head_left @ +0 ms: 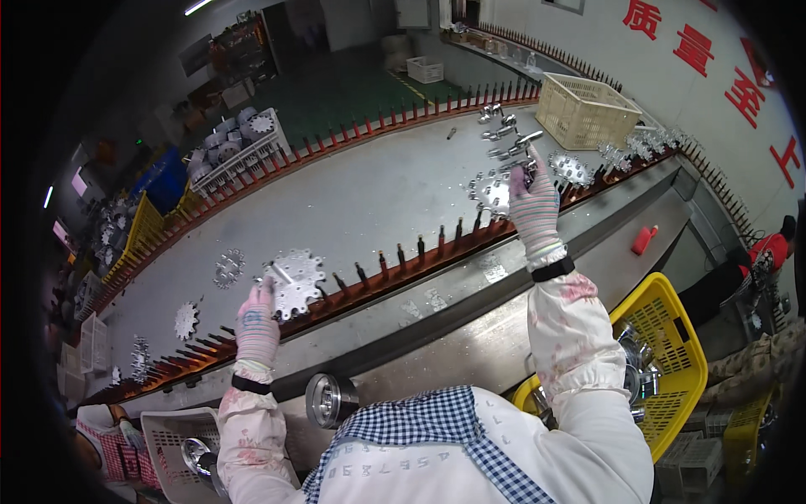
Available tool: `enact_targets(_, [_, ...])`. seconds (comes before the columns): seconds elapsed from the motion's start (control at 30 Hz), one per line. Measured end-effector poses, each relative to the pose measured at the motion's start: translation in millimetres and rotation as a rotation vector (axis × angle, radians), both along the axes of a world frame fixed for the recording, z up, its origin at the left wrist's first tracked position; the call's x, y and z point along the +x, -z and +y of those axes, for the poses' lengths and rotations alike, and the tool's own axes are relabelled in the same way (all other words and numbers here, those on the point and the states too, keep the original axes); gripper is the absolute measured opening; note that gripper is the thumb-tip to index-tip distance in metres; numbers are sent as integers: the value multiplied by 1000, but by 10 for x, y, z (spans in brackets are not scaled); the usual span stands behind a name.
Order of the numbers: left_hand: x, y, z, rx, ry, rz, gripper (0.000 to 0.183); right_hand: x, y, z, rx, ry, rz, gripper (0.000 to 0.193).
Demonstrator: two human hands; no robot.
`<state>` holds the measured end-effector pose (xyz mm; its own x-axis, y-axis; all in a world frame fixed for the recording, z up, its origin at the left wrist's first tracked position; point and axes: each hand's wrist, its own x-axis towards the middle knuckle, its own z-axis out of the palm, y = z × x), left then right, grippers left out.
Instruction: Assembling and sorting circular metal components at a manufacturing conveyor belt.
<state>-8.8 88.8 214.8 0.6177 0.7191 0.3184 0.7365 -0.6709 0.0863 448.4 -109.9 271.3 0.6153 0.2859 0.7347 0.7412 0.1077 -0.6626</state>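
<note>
My left hand [257,329], in a pale striped glove, is closed at the left edge of a scalloped metal disc [300,294]. A short metal post [280,273] stands out from that disc beside my fingertips. My right hand [534,200], gloved alike, reaches farther out and grips a shiny metal piece [525,143], partly hidden by the fingers. Just left of it, another scalloped disc [489,191] carries small shiny parts. Several loose shiny metal pieces [499,130] lie beyond my right hand.
Upright pegs [401,254] line the grey table's [378,168] edges. A cream crate [583,113] stands far right. Near me are a metal cup [331,401], a yellow basket [684,370] of metal parts and a red bottle [644,240]. Co-workers sit at right [768,252] and lower left [117,449].
</note>
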Motion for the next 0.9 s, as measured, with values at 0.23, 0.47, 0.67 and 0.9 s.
enact_targets(0.23, [-428, 187, 96, 148, -138, -94, 80, 193, 458, -29, -1047, 118, -463, 69])
enact_targets(0.47, [-674, 87, 74, 116, -239, 138, 60, 557, 684, -21, -468, -135, -7, 59])
enact_targets(0.67, [-825, 182, -186, 166, -468, -53, 67, 1096, 1018, -76, 354, -56, 1236, 74])
enact_targets(0.9, [61, 429, -708, 222, 113, -294, 52, 1465, 1168, 391, 829, -516, 1414, 56])
